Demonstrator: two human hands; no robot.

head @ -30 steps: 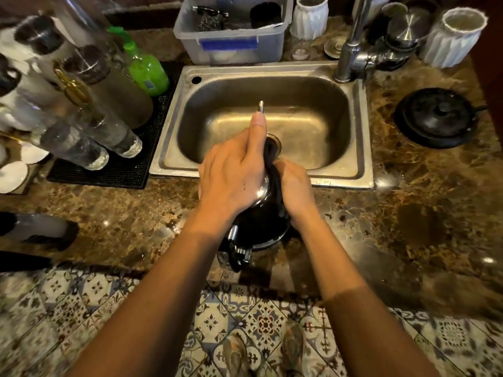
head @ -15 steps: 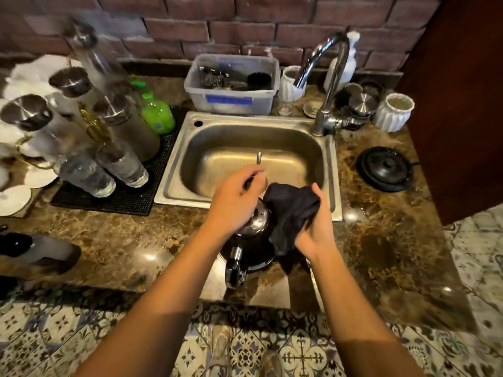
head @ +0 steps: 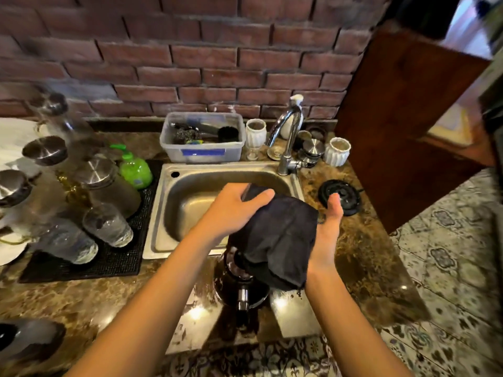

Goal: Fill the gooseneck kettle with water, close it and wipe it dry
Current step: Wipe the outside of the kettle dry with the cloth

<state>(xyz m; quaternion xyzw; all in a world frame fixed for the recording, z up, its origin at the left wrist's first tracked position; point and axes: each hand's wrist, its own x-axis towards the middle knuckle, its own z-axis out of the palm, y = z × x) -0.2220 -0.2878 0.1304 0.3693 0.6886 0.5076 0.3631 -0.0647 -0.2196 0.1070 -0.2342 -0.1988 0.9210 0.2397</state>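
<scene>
While the dark cloth [head: 280, 235] hangs over the gooseneck kettle [head: 241, 281], the wiping-dry step looks to be in hand.

Standing on the desk [head: 367, 268] at its front edge, just before the sink [head: 168, 213], the kettle is mostly hidden by the cloth; only its dark lower body and handle show, so I cannot tell whether the lid is on. Of the two hands, the left hand [head: 234, 210] is curled around the cloth's upper edge, thumb on top, while the right hand [head: 328, 232] is open with fingers extended, its palm against the cloth's right side. The next move, I judge, calls for pressing the cloth around the kettle's body and rubbing. Beyond the sink, a plastic tub [head: 202, 140] carries a blue label and a green soap bottle [head: 135, 171] a small sticker; neither is legible.
</scene>
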